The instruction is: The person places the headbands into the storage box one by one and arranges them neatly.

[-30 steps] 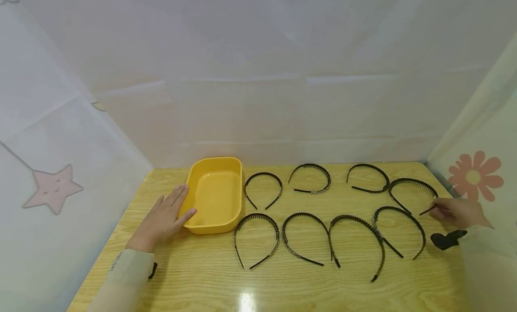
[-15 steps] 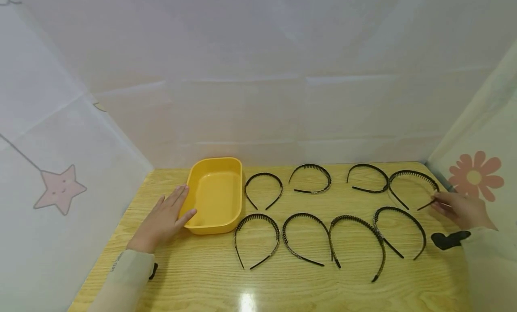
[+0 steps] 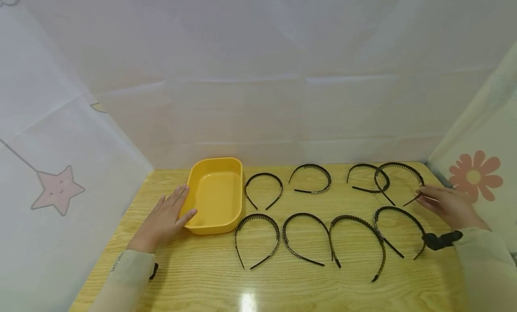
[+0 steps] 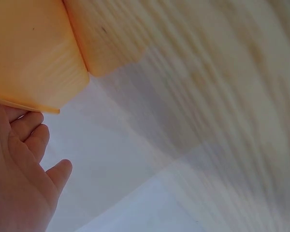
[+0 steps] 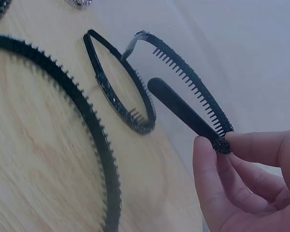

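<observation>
My right hand [image 3: 450, 206] pinches a black toothed headband [image 3: 397, 164] near one end, at the back right of the table. In the right wrist view, thumb and fingertips grip that headband [image 5: 191, 75] beside its smooth tip, and it stands raised over the wood. Behind it lies another black headband [image 3: 367, 165], which it overlaps in the head view. My left hand [image 3: 161, 217] rests with straight fingers against the left rim of a yellow plastic tub [image 3: 216, 226]. From the left wrist view, the fingertips touch the edge of the tub [image 4: 38, 53].
Several more black headbands lie in two rough rows: a back-row headband [image 3: 264, 173], another [image 3: 319, 167], and front ones such as the large headband [image 3: 355, 217]. The wooden table [image 3: 194, 276] ends at pale cloth walls [image 3: 258, 101] behind and on both sides.
The headband in my right hand has risen off the table and shifted left, now overlapping its back-row neighbour in view. The left hand and yellow tub have stayed put.
</observation>
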`<control>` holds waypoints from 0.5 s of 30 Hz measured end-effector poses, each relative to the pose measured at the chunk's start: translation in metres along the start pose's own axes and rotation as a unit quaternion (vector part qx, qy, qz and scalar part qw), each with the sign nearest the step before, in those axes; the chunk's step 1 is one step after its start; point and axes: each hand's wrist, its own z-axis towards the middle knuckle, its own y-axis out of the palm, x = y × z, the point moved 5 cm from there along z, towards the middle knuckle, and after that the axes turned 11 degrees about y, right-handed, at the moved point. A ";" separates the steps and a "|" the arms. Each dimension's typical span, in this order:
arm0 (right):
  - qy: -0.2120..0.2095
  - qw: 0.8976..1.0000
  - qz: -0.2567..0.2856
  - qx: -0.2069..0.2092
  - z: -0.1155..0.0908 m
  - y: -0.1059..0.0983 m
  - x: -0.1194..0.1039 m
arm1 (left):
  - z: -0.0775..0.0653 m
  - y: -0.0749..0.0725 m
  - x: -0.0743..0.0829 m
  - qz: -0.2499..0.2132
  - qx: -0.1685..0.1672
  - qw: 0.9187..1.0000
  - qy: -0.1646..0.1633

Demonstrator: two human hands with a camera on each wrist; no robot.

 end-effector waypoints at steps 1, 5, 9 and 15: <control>-0.003 1.000 0.002 0.003 0.000 0.003 0.000 | 0.000 0.000 0.000 0.000 0.000 1.000 0.000; -0.016 1.000 0.006 -0.004 0.001 0.018 0.000 | 0.000 0.000 -0.001 -0.001 0.001 1.000 -0.002; -0.019 1.000 0.004 -0.022 0.003 0.031 0.002 | 0.000 0.000 -0.001 -0.001 0.001 1.000 -0.001; -0.021 0.999 -0.029 -0.004 0.008 0.048 0.006 | -0.001 0.002 -0.003 0.000 0.002 1.000 0.000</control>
